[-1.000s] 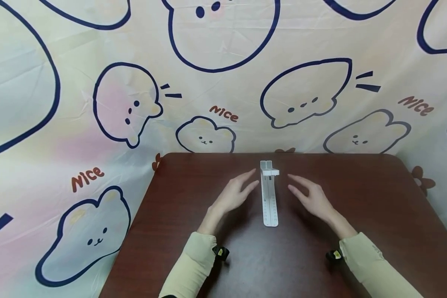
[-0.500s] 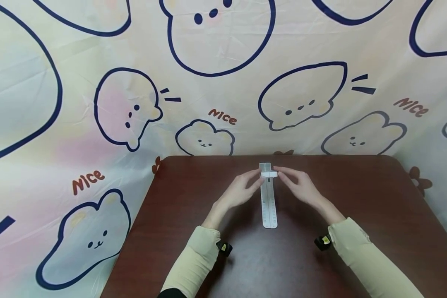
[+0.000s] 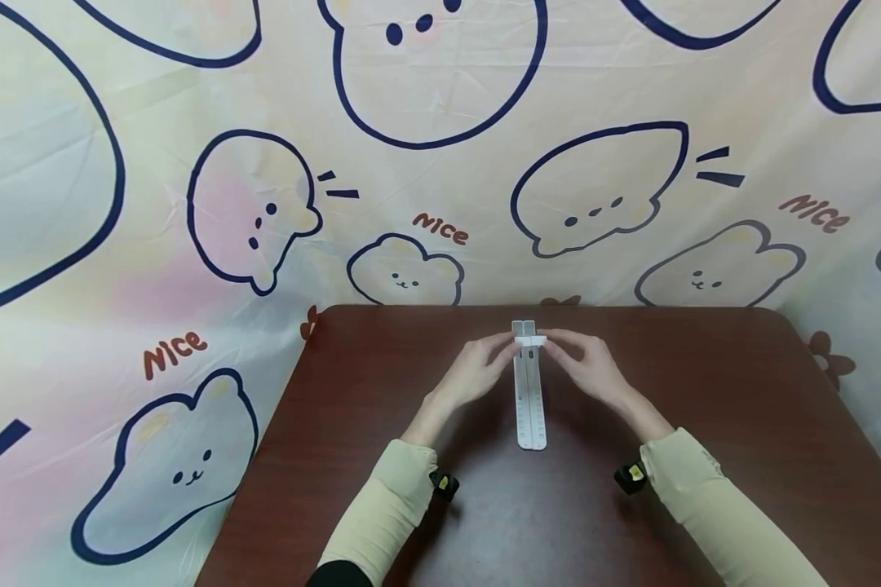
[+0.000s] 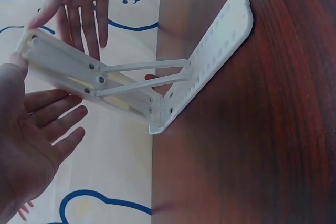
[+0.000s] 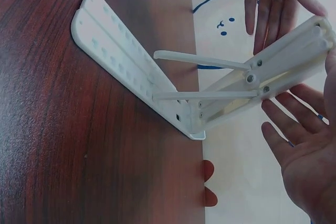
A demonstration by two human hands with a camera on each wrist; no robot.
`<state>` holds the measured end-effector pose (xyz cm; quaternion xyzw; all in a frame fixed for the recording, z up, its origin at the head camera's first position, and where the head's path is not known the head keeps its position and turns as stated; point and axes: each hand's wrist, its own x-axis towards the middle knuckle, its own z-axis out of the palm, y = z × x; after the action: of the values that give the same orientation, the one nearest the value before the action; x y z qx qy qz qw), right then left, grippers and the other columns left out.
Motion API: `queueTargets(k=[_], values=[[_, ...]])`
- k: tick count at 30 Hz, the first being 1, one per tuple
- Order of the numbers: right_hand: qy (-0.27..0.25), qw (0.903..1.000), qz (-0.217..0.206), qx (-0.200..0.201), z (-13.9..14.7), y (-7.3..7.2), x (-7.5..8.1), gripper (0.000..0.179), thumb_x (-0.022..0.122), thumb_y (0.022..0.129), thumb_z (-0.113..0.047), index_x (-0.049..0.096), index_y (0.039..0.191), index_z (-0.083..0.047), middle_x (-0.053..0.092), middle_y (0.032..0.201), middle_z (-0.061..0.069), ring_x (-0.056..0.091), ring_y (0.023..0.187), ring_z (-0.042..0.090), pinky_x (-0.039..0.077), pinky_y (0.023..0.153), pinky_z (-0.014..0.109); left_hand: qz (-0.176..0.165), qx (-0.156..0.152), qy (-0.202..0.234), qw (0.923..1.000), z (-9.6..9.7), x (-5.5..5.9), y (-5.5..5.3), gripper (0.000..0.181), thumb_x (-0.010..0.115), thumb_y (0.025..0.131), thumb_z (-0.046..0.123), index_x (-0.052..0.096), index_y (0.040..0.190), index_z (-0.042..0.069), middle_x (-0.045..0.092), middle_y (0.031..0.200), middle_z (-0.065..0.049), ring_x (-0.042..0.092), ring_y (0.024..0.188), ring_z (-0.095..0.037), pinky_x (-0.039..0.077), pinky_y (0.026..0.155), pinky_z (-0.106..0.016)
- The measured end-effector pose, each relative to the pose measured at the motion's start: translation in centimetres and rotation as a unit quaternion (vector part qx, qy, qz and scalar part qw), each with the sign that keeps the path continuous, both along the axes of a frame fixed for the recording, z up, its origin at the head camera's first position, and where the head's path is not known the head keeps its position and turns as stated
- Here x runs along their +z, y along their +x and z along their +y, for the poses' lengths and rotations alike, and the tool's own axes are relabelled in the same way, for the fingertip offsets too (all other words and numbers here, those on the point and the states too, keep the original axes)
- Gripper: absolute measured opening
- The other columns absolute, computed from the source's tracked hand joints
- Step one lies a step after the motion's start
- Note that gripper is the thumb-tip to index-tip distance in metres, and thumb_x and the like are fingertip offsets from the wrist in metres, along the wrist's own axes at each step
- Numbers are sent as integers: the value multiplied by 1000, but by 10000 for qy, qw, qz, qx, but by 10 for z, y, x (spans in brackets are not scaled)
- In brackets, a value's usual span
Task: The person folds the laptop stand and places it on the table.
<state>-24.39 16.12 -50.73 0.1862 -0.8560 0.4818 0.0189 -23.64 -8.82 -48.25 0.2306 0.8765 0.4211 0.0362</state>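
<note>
A white folding laptop stand [image 3: 531,408] stands unfolded on the table, its long notched base plate [image 4: 210,51] flat on the wood. From the hinge end an upper arm [image 4: 63,69] rises at a slant, and two thin struts [image 5: 205,96] join it to the base. My left hand [image 3: 475,371] pinches the left side of the arm's raised end, thumb on the near edge and fingers behind. Opposite it, my right hand [image 3: 590,371] holds the right side of the same end with thumb and fingers. The lower fingers of both hands extend loosely apart.
The dark brown wooden table [image 3: 741,424] has its far edge just behind the stand. A cloth backdrop [image 3: 440,98] with cartoon outlines hangs behind and to the sides. Each wrist carries a small black camera, such as the left one [image 3: 444,486].
Both hands have moved inward from beside the stand and now grip its raised end. The stand stays in about the same place, its raised end shifting only slightly.
</note>
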Motion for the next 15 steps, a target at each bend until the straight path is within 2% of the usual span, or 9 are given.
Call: queueTargets(k=[7, 15], values=[[-41, 9994, 202, -290, -3, -8, 5, 44, 61, 115, -29, 68, 144, 3, 70, 146, 27, 62, 143, 49, 43, 123, 71, 140, 92, -7, 9999, 5, 8, -8, 49, 49, 119, 35, 60, 156, 6, 68, 154, -15, 65, 145, -32, 53, 122, -51], [51, 9986, 136, -517, -7, -25, 19, 50, 57, 117, -32, 66, 144, 9, 67, 147, 31, 61, 143, 51, 43, 125, 67, -55, 534, 11, 9986, 14, 18, -22, 62, 41, 119, 50, 62, 155, 4, 69, 153, -17, 66, 144, -33, 53, 122, -50]])
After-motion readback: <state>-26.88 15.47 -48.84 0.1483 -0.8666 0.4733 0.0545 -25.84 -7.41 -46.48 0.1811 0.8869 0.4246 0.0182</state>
